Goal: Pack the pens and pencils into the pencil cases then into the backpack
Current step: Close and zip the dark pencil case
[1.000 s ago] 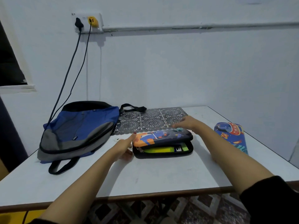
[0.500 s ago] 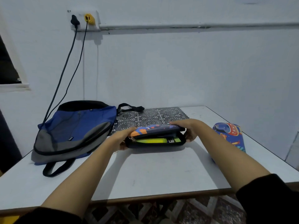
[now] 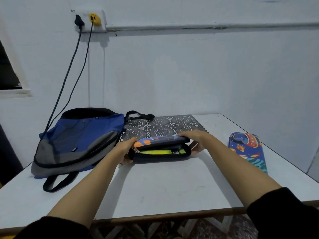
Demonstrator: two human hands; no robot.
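Note:
A colourful pencil case (image 3: 160, 149) with a black rim lies half open in the middle of the white table (image 3: 164, 187); yellow-green items show through the gap. My left hand (image 3: 125, 150) grips its left end near the zip pull. My right hand (image 3: 194, 140) holds its right end, fingers over the lid and thumb under it. A second pencil case (image 3: 246, 150), blue with a space print, lies closed at the right. The blue and grey backpack (image 3: 77, 142) lies flat at the left.
A patterned black mat (image 3: 160, 126) lies behind the case, against the wall. Two cables (image 3: 69, 75) hang from a wall socket (image 3: 89, 19) down behind the backpack. The table's right edge runs close to the second case.
Both hands have closed round the ends of the half-open case, which has shifted slightly away from me towards the mat. Its lid sits lower than a second ago.

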